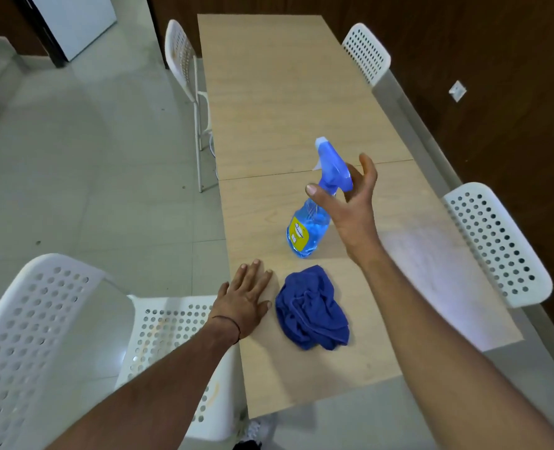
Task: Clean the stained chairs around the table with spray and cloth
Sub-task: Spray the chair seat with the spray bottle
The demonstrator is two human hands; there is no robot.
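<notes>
By my reckoning the task has barely begun. My right hand (350, 203) has a wide grip, with thumb and fingers spread either side of the spray bottle (308, 232) neck and not yet clasping it. The bottle stands on the worktop (269, 92). My left hand (246, 300) lies flat at the worktop's left edge, just beside the crumpled cloth (311, 310). The near-left chair (41, 319) shows faint orange marks on its seat, so all the wiping remains.

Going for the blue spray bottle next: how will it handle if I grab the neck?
The spray bottle stands upright on a smallish base under a tall trigger head, so a sideways bump could probably tip it. Blue liquid seems to fill much of the body, so it likely hangs bottom-heavy. The smooth clear plastic may be slippery.
</notes>
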